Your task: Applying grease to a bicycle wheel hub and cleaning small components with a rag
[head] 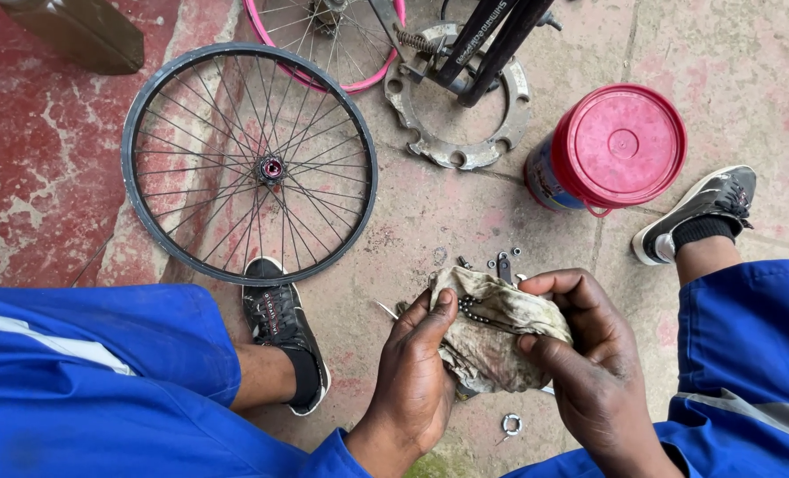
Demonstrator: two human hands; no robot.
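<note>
Floor (430, 212): worn concrete slabs w/ flaking red paint (heaviest far left), joints visible, moss patch (434, 462) near edge. Even daylight, soft shadows.

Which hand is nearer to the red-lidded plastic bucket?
Right. The right hand grips the dirty rag just below the red-lidded plastic bucket; the left hand holds the rag's other side, farther from it.

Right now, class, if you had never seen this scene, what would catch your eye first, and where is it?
At bottom centre, the left hand and right hand hold a dirty rag between them, with small bearing balls on it. On the ground to the upper left lies a black spoked wheel; to the upper right stands a bucket with a red lid.
</note>
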